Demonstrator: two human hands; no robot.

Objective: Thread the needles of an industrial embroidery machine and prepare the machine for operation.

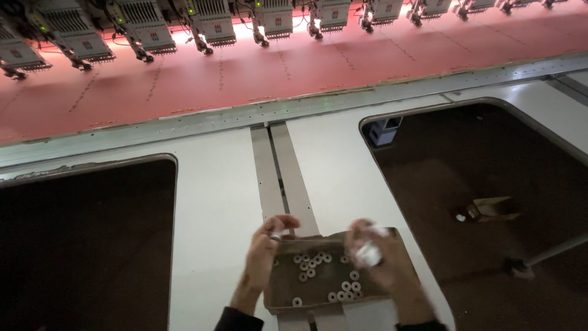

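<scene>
A shallow brown cardboard box [288, 288] rests on the white table near the front edge, holding several small white ring-shaped bobbins [313, 263]. My left hand [264, 251] pinches the box's far left rim. My right hand [376, 257] hovers over the box's right side, closed around a bunch of white bobbins [367, 252]; it is blurred.
A white table top [226, 190] has two large dark cut-outs, left [86, 245] and right [490, 202]. A metal strip [282, 171] runs down its middle. Pink fabric [294, 67] stretches beneath a row of embroidery heads [211, 21] at the back. A small cardboard box [490, 208] lies on the floor.
</scene>
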